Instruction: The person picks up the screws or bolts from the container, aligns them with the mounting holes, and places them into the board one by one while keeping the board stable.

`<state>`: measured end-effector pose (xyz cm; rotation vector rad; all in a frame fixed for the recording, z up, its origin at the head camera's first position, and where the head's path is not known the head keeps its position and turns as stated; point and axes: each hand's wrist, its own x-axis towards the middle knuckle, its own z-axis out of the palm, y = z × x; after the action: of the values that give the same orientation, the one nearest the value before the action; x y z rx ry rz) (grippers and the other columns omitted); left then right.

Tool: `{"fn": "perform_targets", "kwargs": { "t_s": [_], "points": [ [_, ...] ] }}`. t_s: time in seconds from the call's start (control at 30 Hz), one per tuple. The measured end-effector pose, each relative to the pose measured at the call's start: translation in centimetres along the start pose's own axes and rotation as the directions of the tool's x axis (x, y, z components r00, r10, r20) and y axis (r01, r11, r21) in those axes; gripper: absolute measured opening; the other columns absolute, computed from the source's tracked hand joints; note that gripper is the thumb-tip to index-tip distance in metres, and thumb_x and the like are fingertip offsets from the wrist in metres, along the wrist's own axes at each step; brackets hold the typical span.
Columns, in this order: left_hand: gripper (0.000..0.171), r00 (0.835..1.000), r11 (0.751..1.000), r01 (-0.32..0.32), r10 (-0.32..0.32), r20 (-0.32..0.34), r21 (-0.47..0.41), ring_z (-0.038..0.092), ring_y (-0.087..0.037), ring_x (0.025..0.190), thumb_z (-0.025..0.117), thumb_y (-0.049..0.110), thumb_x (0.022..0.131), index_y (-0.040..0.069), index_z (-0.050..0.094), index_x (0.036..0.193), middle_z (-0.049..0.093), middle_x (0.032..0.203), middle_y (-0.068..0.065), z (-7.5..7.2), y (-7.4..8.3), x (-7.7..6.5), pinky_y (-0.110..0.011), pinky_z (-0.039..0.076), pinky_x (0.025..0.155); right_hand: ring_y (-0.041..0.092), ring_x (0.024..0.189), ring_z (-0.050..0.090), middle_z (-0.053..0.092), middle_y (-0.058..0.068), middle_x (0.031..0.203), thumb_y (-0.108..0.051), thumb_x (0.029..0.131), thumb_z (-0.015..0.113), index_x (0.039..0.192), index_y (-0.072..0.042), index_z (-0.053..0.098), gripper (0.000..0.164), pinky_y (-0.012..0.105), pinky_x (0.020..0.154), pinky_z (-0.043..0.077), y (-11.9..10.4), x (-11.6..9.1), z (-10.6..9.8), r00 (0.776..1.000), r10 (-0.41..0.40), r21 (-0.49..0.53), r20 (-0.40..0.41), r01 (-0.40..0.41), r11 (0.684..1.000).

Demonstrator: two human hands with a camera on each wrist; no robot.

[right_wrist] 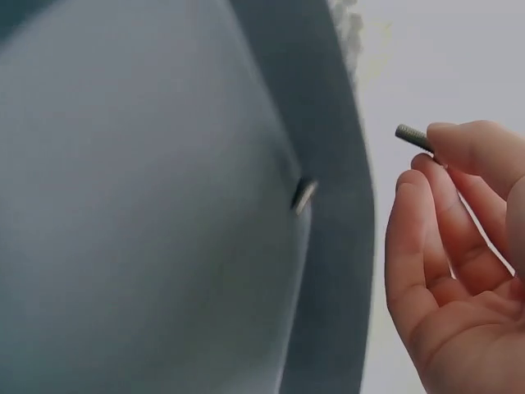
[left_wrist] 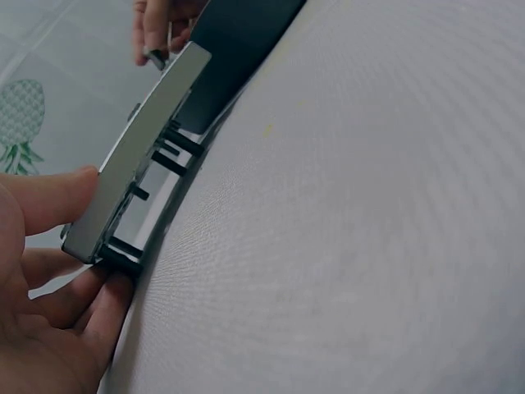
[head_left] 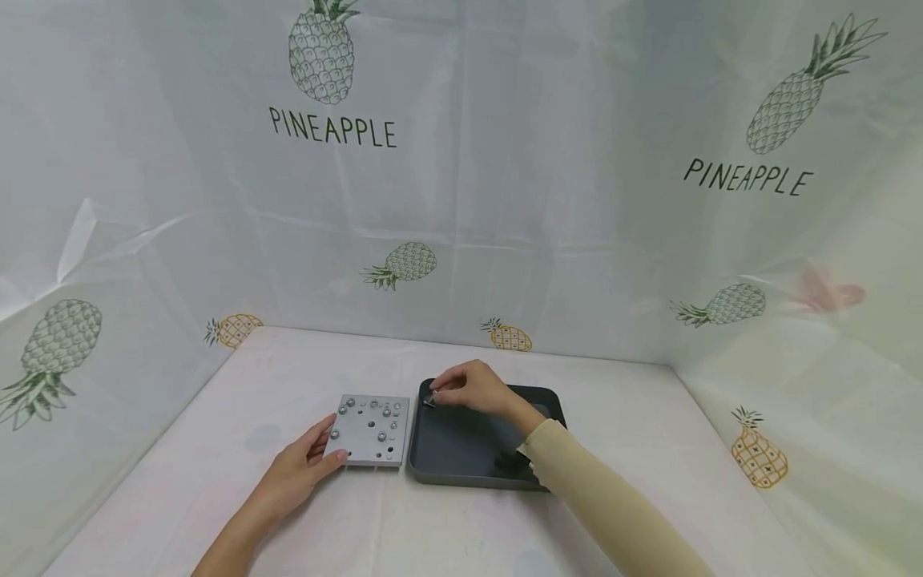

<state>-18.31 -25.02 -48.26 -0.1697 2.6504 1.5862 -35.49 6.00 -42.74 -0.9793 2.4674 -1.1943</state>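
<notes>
My left hand (head_left: 296, 466) grips a flat metal plate (head_left: 356, 442) by its left edge, thumb on top and fingers below. Several screws with round heads stand in holes across the plate. In the left wrist view, dark screw ends (left_wrist: 170, 162) stick out from its underside. Over the far left corner of a dark grey tray (head_left: 469, 449), my right hand (head_left: 477, 389) pinches a small screw (right_wrist: 413, 137) between thumb and fingertips, its threaded end pointing outward. Another small screw (right_wrist: 303, 195) lies inside the tray against its wall.
The tray stands just right of the plate on a white-covered table (head_left: 324, 521). A dark shape (head_left: 512, 462) shows near the tray's front right corner. White sheeting (head_left: 541, 200) printed with pineapples hangs behind and at both sides.
</notes>
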Motion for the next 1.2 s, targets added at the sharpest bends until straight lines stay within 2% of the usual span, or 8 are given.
{"fn": "perform_targets", "kwargs": {
  "t_s": [0.17, 0.4, 0.63, 1.07, 1.2],
  "points": [
    [0.085, 1.000, 1.000, 0.000, 0.000, -0.001, 0.004, 0.053, -0.038, 0.143, 0.074, 0.043, 0.101, 0.009, 0.033, 0.167, 0.049, 0.158, -0.026, 0.1, -0.1, 0.2, -0.051, 0.046, 0.118, 0.010, 0.093, 0.073, 0.080, -0.002, 0.108, -0.020, 0.094, 0.084, 0.118, -0.010, 0.082, 0.026, 0.026, 0.081, 0.061, -1.7, -0.5, 0.8, 0.999, -0.015, 0.108, 0.036, 0.011, 0.994],
    [0.085, 1.000, 1.000, -0.001, 0.001, 0.004, -0.006, 0.053, -0.037, 0.143, 0.074, 0.044, 0.100, 0.010, 0.033, 0.167, 0.049, 0.159, -0.025, 0.2, -0.3, 0.3, -0.052, 0.046, 0.119, 0.012, 0.092, 0.074, 0.081, -0.003, 0.102, -0.016, 0.093, 0.084, 0.118, -0.004, 0.080, 0.029, 0.025, 0.081, 0.062, -3.7, -1.2, 2.0, 0.994, -0.046, 0.190, 0.095, 0.028, 0.981],
    [0.085, 1.000, 1.000, -0.017, 0.017, 0.000, 0.019, 0.052, -0.041, 0.144, 0.073, 0.045, 0.101, 0.009, 0.033, 0.167, 0.048, 0.158, -0.028, 0.0, -0.2, 0.3, -0.051, 0.045, 0.119, 0.010, 0.090, 0.073, 0.080, -0.006, 0.102, -0.015, 0.093, 0.084, 0.116, -0.004, 0.081, 0.026, 0.025, 0.079, 0.062, -4.5, -1.8, 3.0, 0.993, -0.075, 0.177, 0.092, 0.058, 0.983],
    [0.085, 1.000, 1.000, -0.010, 0.010, -0.009, 0.024, 0.054, -0.040, 0.142, 0.074, 0.044, 0.100, 0.009, 0.034, 0.167, 0.049, 0.157, -0.028, 0.0, -0.2, 0.2, -0.052, 0.046, 0.118, 0.004, 0.085, 0.072, 0.078, -0.014, 0.097, -0.011, 0.093, 0.083, 0.111, -0.009, 0.083, 0.018, 0.021, 0.076, 0.061, -4.2, -2.1, 5.7, 0.985, -0.140, 0.127, 0.103, 0.127, 0.984],
    [0.085, 1.000, 1.000, -0.009, 0.009, -0.003, 0.019, 0.052, -0.041, 0.144, 0.073, 0.045, 0.100, 0.010, 0.033, 0.167, 0.048, 0.158, -0.028, -0.1, -0.2, 0.2, -0.052, 0.045, 0.119, 0.001, 0.083, 0.070, 0.078, -0.009, 0.096, -0.010, 0.094, 0.083, 0.111, -0.010, 0.083, 0.017, 0.020, 0.077, 0.061, -3.9, -2.0, 6.2, 0.983, -0.149, 0.098, 0.105, 0.139, 0.985]
  ]
}}
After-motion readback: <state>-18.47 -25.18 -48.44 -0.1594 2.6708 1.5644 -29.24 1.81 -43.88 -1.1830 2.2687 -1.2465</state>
